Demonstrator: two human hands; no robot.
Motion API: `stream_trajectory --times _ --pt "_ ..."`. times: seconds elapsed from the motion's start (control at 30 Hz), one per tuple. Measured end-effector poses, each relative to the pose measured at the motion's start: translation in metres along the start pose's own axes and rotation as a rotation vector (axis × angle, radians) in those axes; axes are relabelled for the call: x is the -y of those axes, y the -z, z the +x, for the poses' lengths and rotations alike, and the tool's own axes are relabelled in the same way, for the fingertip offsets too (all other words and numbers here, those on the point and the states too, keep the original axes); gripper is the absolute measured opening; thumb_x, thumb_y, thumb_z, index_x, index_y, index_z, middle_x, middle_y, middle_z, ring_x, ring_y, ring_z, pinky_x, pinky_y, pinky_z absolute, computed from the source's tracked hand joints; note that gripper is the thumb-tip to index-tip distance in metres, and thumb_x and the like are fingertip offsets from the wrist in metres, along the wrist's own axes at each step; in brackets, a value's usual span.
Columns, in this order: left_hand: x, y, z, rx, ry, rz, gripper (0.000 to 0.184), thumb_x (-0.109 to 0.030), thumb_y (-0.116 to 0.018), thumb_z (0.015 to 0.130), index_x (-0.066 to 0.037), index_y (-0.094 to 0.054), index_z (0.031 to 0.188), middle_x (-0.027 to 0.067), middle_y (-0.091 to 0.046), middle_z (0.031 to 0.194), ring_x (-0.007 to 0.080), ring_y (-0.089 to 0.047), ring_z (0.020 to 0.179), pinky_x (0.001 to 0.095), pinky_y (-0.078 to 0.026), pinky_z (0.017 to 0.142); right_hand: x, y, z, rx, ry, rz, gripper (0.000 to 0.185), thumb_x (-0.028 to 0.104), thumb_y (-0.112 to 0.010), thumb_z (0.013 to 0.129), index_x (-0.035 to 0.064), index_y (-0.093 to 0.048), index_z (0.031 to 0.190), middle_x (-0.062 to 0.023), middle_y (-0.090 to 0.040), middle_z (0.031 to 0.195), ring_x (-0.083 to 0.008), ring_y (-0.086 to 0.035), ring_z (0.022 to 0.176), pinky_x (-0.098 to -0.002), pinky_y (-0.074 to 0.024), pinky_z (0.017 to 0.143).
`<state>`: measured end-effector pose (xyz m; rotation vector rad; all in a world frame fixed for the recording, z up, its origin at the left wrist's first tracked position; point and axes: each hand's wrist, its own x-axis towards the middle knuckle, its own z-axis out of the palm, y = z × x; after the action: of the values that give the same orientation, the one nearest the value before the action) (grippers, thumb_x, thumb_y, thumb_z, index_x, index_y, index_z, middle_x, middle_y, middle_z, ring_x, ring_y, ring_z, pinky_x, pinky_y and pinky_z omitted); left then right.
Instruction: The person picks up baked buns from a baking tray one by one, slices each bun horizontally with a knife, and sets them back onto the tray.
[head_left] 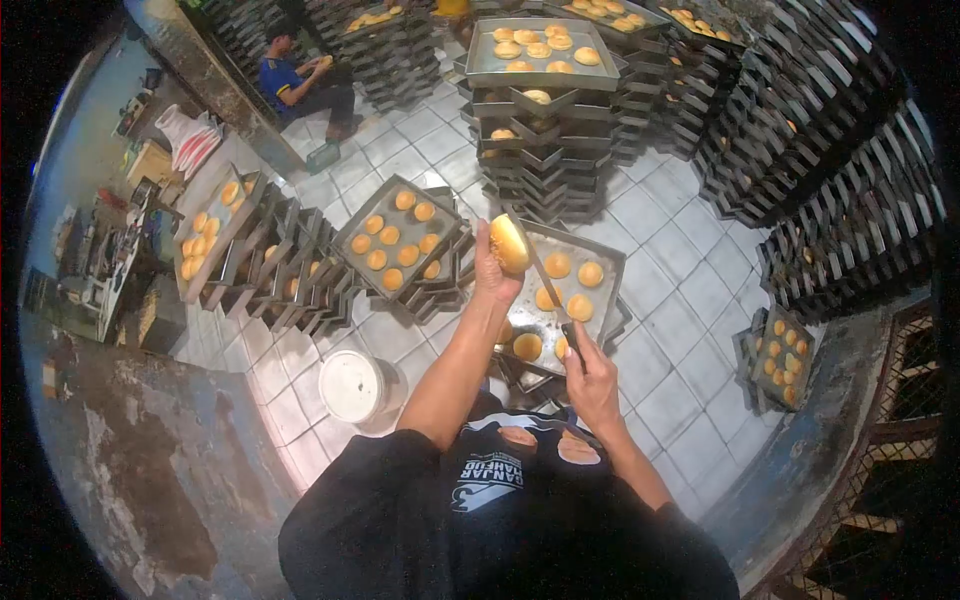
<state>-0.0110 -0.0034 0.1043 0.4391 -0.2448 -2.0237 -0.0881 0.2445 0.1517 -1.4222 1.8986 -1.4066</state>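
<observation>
Raised over a metal tray (612, 262) of round golden buns, my left hand (498, 275) holds a bun (510, 245) upright by its side. My right hand (592, 382) is wrapped round the dark handle of a long knife (549, 284). The blade points up and left, its upper end beside the right side of the held bun; whether it touches the bun is not clear. Several buns lie on the tray under the knife, and my hands and the blade hide part of that tray.
A tray of buns (391, 237) tops a stack to the left. Tall tray stacks (545, 150) stand ahead and at the right (780, 110). A white-lidded bucket (351, 386) sits at lower left. Another person (300, 80) sits at the back left, holding something small.
</observation>
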Motion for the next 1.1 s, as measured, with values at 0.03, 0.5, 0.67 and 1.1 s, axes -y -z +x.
stream_trajectory --times 0.03,0.5,0.67,1.1 --pt "0.002 0.0 -0.004 0.007 0.038 0.032 0.044 -0.055 -0.071 0.09 -0.012 -0.068 0.098 0.0046 -0.071 0.089 0.0206 -0.07 0.081 0.0347 -0.058 0.069 0.001 -0.001 0.003 -0.004 -0.002 -0.004 0.044 0.004 -0.057 0.095 -0.0071 -0.054 0.137 -0.0309 -0.066 0.115 -0.0444 -0.066 0.105 -0.045 -0.0521 0.088" --pt "-0.024 0.002 -0.013 0.126 -0.028 0.343 0.031 -0.04 -0.072 0.094 -0.011 -0.064 0.105 0.0018 -0.069 0.092 0.0159 -0.069 0.084 0.0348 -0.059 0.079 0.011 0.021 0.015 0.097 -0.135 0.028 0.046 0.014 -0.06 0.096 0.0006 -0.056 0.14 -0.029 -0.069 0.115 -0.0323 -0.072 0.105 -0.0382 -0.054 0.087" --pt "0.012 -0.017 -0.056 0.234 0.04 0.487 0.026 -0.031 -0.071 0.095 -0.008 -0.063 0.104 0.0007 -0.065 0.089 0.0125 -0.064 0.079 0.0317 -0.056 0.072 0.024 0.023 0.042 0.148 -0.266 0.068 0.049 0.017 -0.06 0.098 -0.0002 -0.054 0.143 -0.0121 -0.068 0.082 -0.0141 -0.063 0.079 -0.0316 -0.0522 0.08" --pt "0.005 -0.004 -0.068 0.134 0.042 0.544 0.022 -0.029 -0.071 0.095 -0.009 -0.062 0.097 0.0003 -0.064 0.088 0.0115 -0.063 0.077 0.0288 -0.053 0.07 0.001 0.016 0.017 0.2 -0.241 0.032 0.049 0.024 -0.059 0.096 0.0062 -0.057 0.141 -0.0289 -0.069 0.111 -0.0377 -0.07 0.099 -0.0406 -0.0518 0.091"
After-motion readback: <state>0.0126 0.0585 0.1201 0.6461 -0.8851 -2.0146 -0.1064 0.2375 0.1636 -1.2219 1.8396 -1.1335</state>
